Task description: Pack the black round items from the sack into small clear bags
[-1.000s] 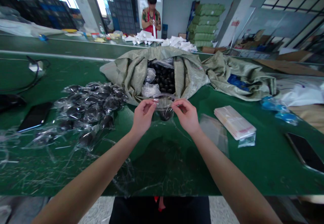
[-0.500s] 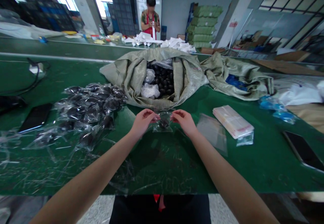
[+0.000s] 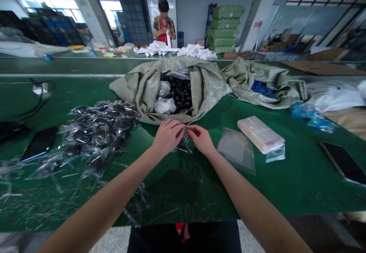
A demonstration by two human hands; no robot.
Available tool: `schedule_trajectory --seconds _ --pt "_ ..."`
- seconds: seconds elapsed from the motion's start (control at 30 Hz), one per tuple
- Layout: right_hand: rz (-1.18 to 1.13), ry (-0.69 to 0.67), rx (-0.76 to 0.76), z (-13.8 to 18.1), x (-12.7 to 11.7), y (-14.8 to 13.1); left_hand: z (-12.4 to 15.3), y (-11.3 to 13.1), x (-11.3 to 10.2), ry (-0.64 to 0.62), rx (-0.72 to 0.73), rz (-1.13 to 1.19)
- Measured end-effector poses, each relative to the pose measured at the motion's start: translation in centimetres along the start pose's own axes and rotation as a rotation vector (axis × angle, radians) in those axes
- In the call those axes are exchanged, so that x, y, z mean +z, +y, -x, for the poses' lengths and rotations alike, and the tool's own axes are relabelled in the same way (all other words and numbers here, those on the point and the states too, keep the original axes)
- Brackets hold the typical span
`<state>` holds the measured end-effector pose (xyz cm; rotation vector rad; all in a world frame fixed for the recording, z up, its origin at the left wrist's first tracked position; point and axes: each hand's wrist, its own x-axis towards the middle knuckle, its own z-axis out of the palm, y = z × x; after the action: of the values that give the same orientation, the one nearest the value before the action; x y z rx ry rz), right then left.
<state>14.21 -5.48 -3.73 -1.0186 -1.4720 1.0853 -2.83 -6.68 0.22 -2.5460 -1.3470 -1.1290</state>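
Observation:
Between my hands is a small clear plastic bag [image 3: 183, 145] with a dark rounded piece inside, partly hidden by my fingers. My left hand [image 3: 169, 134] is closed at the bag's upper edge, its fingers bent over it. My right hand [image 3: 201, 138] pinches the same edge from the other side, thumb and forefinger together. Just beyond them lies a woven sack [image 3: 137, 89], its mouth folded back around many black egg-shaped pieces [image 3: 180, 93]. To the left is a heap of bagged dark pieces [image 3: 100, 127]. A stack of clear bags [image 3: 260, 134] and some loose flat bags [image 3: 236, 150] lie at the right.
One phone [image 3: 40, 142] lies at the left and another phone [image 3: 343, 162] at the right edge of the green table [image 3: 183, 196]. A second sack [image 3: 274, 81] holds something blue. A person [image 3: 164, 24] stands behind white pieces [image 3: 160, 48] on the far table.
My hands have come closer together at the bag's top edge, the left moving right and covering more of it. The bag is now tilted and bunched. The view has shifted slightly.

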Motion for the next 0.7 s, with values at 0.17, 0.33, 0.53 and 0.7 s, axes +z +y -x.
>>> schedule_trajectory --seconds 0.17,0.33,0.53,0.7 --pt "0.156 0.001 -0.152 0.4 -0.2 -0.5 -1.3 1.0 0.8 -0.095 0.11 -0.13" --pt "0.284 0.016 -0.238 0.6 -0.6 -0.7 -1.6 0.8 0.8 -0.1 0.085 -0.125" --pt "0.311 0.002 -0.267 0.6 -0.8 -0.8 -2.0 -0.1 0.7 -0.15 0.02 0.059" --pt "0.314 -0.003 -0.281 0.5 -0.8 -0.9 -2.3 -0.1 0.3 -0.174 0.029 0.004"
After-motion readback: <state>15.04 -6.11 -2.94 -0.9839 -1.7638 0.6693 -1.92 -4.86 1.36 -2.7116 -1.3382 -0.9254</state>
